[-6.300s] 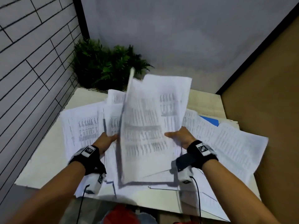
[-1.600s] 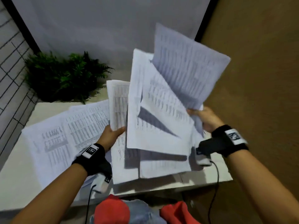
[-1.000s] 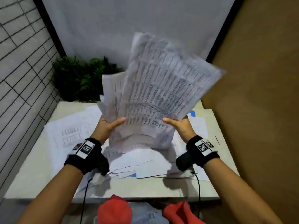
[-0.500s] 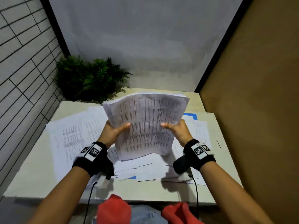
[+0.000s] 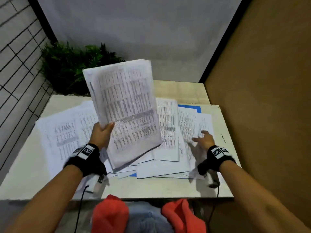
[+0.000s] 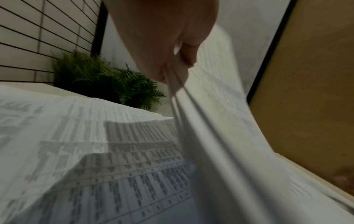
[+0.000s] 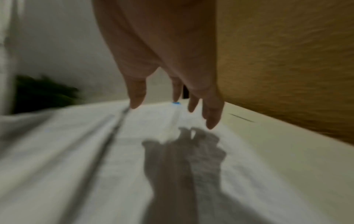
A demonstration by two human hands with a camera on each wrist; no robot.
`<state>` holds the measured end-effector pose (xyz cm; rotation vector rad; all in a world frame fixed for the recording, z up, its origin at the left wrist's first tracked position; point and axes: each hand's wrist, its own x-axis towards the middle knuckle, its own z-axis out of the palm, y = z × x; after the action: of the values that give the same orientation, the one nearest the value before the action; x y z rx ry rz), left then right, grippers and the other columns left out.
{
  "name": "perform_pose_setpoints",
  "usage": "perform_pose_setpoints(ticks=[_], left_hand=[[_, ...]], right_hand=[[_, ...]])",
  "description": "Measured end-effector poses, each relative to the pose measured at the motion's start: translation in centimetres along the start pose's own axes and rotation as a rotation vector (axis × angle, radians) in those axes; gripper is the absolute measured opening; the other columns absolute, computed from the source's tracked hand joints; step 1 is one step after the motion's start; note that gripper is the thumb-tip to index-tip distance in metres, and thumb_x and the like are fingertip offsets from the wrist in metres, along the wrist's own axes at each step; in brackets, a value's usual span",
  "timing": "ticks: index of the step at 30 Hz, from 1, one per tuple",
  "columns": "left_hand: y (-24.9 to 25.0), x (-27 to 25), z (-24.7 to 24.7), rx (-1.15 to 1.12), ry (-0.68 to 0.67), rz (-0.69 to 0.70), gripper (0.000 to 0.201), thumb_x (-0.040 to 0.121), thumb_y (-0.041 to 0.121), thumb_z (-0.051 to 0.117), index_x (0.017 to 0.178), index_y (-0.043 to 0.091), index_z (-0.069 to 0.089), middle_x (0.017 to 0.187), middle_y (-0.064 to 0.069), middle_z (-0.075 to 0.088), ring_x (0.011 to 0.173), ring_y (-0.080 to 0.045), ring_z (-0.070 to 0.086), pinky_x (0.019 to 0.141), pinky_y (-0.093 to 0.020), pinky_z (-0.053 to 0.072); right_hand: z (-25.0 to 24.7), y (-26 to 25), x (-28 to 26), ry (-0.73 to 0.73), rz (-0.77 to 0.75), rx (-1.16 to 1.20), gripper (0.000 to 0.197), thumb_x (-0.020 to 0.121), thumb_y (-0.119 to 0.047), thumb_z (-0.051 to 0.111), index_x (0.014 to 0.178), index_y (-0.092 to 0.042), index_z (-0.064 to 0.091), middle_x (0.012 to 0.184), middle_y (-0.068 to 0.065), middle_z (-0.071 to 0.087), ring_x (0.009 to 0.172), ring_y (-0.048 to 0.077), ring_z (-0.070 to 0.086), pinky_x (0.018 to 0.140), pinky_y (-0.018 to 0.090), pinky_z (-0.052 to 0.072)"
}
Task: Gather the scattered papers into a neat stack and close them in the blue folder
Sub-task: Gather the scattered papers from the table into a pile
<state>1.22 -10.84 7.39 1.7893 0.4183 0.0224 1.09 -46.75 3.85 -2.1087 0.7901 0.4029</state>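
Note:
My left hand (image 5: 103, 134) grips a gathered stack of printed papers (image 5: 124, 105) by its left edge and holds it tilted above the table; the left wrist view shows thumb and fingers (image 6: 184, 60) pinching the sheets (image 6: 220, 136). More printed sheets (image 5: 168, 128) lie scattered over the table. My right hand (image 5: 203, 139) hovers open, fingers spread, just above the sheets at the right (image 7: 172, 136). The blue folder (image 5: 191, 107) is mostly buried under the papers; only a far corner and a sliver near the front (image 5: 133, 174) show.
A green plant (image 5: 70, 68) stands at the table's (image 5: 151, 189) far left corner. A brown wall (image 5: 262, 98) runs close along the right edge, a tiled wall (image 5: 18, 64) on the left. Red and blue clothing shows below the front edge.
My right hand has let go of the stack and dropped to the right over the loose sheets. The left hand alone now holds the stack, raised and tilted left.

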Motion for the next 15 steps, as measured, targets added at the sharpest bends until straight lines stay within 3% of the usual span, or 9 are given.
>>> perform_pose_setpoints(ticks=[2,4,8,10,13,15], left_hand=[[-1.1,1.1,-0.7,0.051,0.021,-0.037,0.022,0.090,0.016,0.052,0.073,0.003,0.047,0.051,-0.007,0.037,0.046,-0.020,0.036,0.051,-0.029,0.032],[-1.9,1.4,-1.2,0.085,0.027,-0.073,0.016,0.090,0.016,0.052,0.086,0.001,0.049,0.053,-0.006,0.037,0.047,-0.019,0.034,0.049,-0.025,0.029],[-3.2,1.2,-1.4,0.083,-0.014,-0.094,0.032,0.091,0.015,0.051,0.108,-0.013,0.053,0.068,-0.007,0.050,0.067,-0.021,0.047,0.069,-0.030,0.038],[-3.8,1.2,-1.4,0.081,-0.041,-0.135,0.033,0.091,0.015,0.052,0.105,-0.015,0.054,0.066,-0.006,0.048,0.069,-0.022,0.048,0.067,-0.028,0.037],[-4.4,1.7,-1.3,0.098,-0.064,-0.164,0.027,0.090,0.018,0.054,0.098,-0.008,0.056,0.078,-0.014,0.052,0.079,-0.024,0.049,0.072,-0.031,0.038],[-4.3,1.8,-1.0,0.088,-0.068,-0.176,0.023,0.089,0.018,0.055,0.098,-0.002,0.056,0.085,-0.016,0.055,0.082,-0.025,0.051,0.075,-0.033,0.039]], right_hand=[[-2.7,3.0,1.2,0.078,0.183,-0.154,0.073,0.082,-0.031,0.067,0.139,-0.005,0.031,0.148,0.019,0.031,0.134,0.038,0.031,0.110,0.046,0.030],[-3.7,4.7,1.8,0.120,0.300,-0.063,0.083,0.080,-0.035,0.068,0.141,-0.002,0.024,0.150,0.021,0.027,0.134,0.040,0.032,0.108,0.045,0.033],[-2.0,5.3,2.7,0.057,0.255,0.125,0.083,0.071,-0.033,0.076,0.136,-0.001,0.035,0.135,0.021,0.050,0.117,0.039,0.053,0.099,0.046,0.044],[-0.7,4.7,2.9,0.061,0.234,0.179,0.075,0.067,-0.030,0.078,0.128,0.001,0.046,0.123,0.019,0.060,0.104,0.037,0.061,0.094,0.047,0.049],[0.6,3.3,3.3,0.081,0.209,0.105,0.075,0.071,-0.028,0.077,0.129,0.007,0.044,0.121,0.021,0.058,0.108,0.037,0.058,0.085,0.033,0.047],[1.2,2.4,3.8,0.032,0.216,0.133,0.080,0.065,-0.033,0.081,0.126,0.006,0.046,0.110,0.021,0.061,0.099,0.037,0.059,0.080,0.033,0.047]])
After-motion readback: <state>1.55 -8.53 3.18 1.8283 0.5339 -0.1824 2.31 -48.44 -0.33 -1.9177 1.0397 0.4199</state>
